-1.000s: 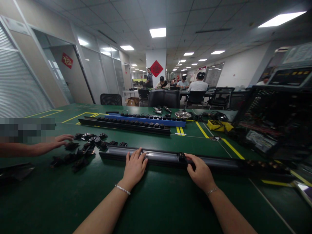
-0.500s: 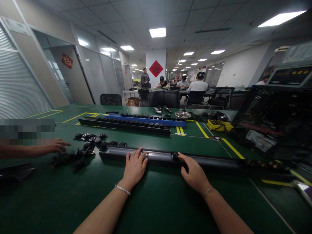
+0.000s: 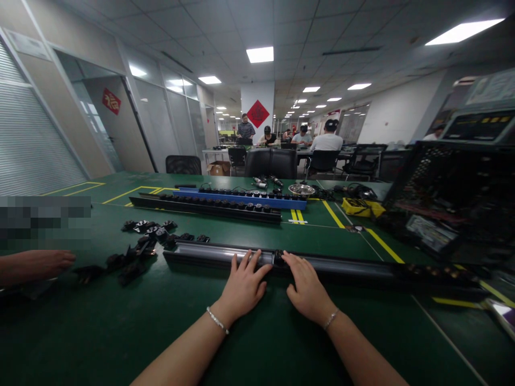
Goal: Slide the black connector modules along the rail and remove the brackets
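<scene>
A long black channel [image 3: 341, 267] with a shiny inner surface lies across the green table in front of me. My left hand [image 3: 244, 284] rests with fingers spread on its near edge, fingertips reaching inside. Between my two hands, a small black part [image 3: 277, 257] sits in the channel. The fingertips of my right hand [image 3: 308, 287] touch this part's right side; the fingers are stretched out and the thumb stands apart. Brass-coloured pieces [image 3: 438, 272], blurred, show in the channel's right end. Loose black parts [image 3: 140, 249] are heaped by its left end.
Beyond lie a black rail [image 3: 205, 209] and a blue rail [image 3: 281, 200], both filled with small parts. A metal bowl [image 3: 301, 190], a yellow box [image 3: 362, 206] and an open computer case [image 3: 446, 198] are to the right. A co-worker's hand [image 3: 48, 264] is at left.
Both hands have come closer together. The small black part has slid left along the channel with my right hand, while my left hand moved right. The co-worker's hand drew back left.
</scene>
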Tool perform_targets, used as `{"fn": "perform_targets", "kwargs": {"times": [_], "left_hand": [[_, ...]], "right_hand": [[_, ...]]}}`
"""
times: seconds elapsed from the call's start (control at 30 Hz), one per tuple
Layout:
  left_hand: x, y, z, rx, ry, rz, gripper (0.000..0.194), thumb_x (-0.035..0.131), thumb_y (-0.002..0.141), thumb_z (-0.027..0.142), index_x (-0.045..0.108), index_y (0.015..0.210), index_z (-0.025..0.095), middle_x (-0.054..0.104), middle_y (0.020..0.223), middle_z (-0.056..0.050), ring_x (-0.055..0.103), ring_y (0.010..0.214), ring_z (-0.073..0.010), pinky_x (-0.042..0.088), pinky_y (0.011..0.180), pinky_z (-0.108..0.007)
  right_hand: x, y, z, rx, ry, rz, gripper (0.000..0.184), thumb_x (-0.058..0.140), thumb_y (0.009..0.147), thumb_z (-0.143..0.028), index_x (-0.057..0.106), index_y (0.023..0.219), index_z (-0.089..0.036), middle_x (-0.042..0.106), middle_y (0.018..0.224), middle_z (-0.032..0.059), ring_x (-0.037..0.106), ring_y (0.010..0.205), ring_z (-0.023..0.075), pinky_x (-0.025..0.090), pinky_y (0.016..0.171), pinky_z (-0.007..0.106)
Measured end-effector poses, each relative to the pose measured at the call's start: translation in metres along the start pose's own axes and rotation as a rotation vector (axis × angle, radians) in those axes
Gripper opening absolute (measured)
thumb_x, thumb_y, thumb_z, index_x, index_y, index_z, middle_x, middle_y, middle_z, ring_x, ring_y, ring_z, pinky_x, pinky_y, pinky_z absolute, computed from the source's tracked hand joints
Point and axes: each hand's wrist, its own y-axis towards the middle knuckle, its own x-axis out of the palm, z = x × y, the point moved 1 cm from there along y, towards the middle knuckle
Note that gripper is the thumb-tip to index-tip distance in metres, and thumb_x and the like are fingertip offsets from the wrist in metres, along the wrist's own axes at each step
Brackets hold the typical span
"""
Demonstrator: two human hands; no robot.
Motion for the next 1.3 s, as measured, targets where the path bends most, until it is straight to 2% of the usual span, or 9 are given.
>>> {"fn": "perform_targets", "kwargs": {"times": [0.17,0.33,0.53,0.73,1.3], "left_hand": [[0.0,0.006,0.014,-0.017,0.035,-0.044,0.053,0.052,0.081,0.042,0.036,0.132,0.043,0.024,0.149,-0.005,0.019,0.134,-0.0363,0.016,0.1,-0.067],[0.003,0.016,0.026,-0.065,0.027,-0.049,0.063,0.053,0.079,0.045,0.027,0.137,0.044,0.026,0.148,-0.008,0.022,0.132,-0.0394,0.016,0.098,-0.069],[0.006,0.025,0.036,-0.143,0.025,-0.04,0.06,0.053,0.079,0.041,0.031,0.135,0.043,0.032,0.146,-0.006,0.023,0.131,-0.0417,0.016,0.095,-0.072],[0.002,0.027,0.036,-0.133,0.01,-0.052,0.051,0.05,0.081,0.039,0.039,0.131,0.043,0.035,0.144,-0.003,0.02,0.133,-0.0387,0.016,0.095,-0.073],[-0.005,0.024,0.027,-0.136,0.031,-0.036,0.047,0.047,0.082,0.039,0.043,0.129,0.038,0.042,0.14,-0.006,0.025,0.133,-0.0323,0.023,0.098,-0.064]], "right_hand": [[0.002,0.001,-0.002,0.013,-0.028,-0.064,0.075,0.036,0.063,-0.009,0.033,0.137,-0.013,0.036,0.143,0.0066,0.024,0.134,0.0182,0.018,0.111,0.043],[0.004,0.001,-0.002,0.011,-0.056,-0.095,0.08,0.036,0.061,-0.008,0.028,0.14,-0.016,0.032,0.146,0.0033,0.021,0.135,0.0176,0.017,0.111,0.044],[0.006,0.0,0.006,0.03,-0.105,-0.044,0.077,0.036,0.063,-0.007,0.031,0.139,-0.017,0.038,0.143,0.0037,0.025,0.134,0.0185,0.019,0.11,0.043],[0.008,-0.005,0.02,0.149,-0.219,0.089,0.07,0.04,0.065,-0.007,0.04,0.134,-0.017,0.04,0.141,0.0042,0.027,0.133,0.0219,0.017,0.11,0.046],[0.006,-0.003,0.021,0.17,-0.216,0.053,0.066,0.04,0.066,-0.009,0.043,0.131,-0.017,0.043,0.139,0.0053,0.031,0.131,0.0211,0.017,0.11,0.044]]}}
